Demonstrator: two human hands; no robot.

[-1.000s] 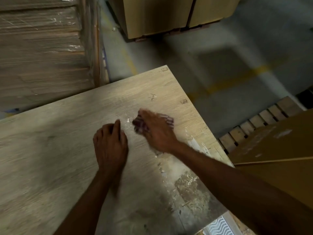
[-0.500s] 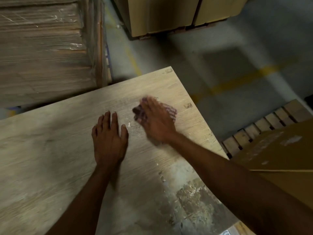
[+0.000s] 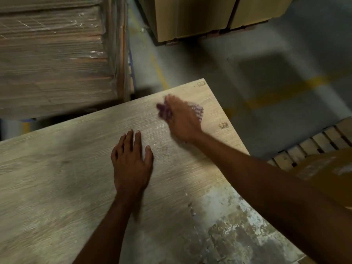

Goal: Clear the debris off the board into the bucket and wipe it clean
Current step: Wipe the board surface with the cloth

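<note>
The right hand [image 3: 182, 121] presses a bunched cloth [image 3: 198, 111] onto the board [image 3: 57, 178] near its 1 o'clock corner. The left hand [image 3: 131, 164] lies flat, fingers spread, holding nothing, at the cloth's 7 o'clock.

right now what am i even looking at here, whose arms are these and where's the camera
There is no machine here: these are a person's two bare arms, filmed by a wide-angle camera worn on their head, looking forward and down. There is only this one view. The big pale surface is a wood-grain board. The left hand lies flat on it, fingers spread, holding nothing. The right hand is blurred and presses a checked cloth against the board near its far corner. Nearer the camera, a rough grey stained patch marks the board. Beyond it lie a concrete floor, wrapped stacks and cardboard boxes. No bucket shows.
</note>
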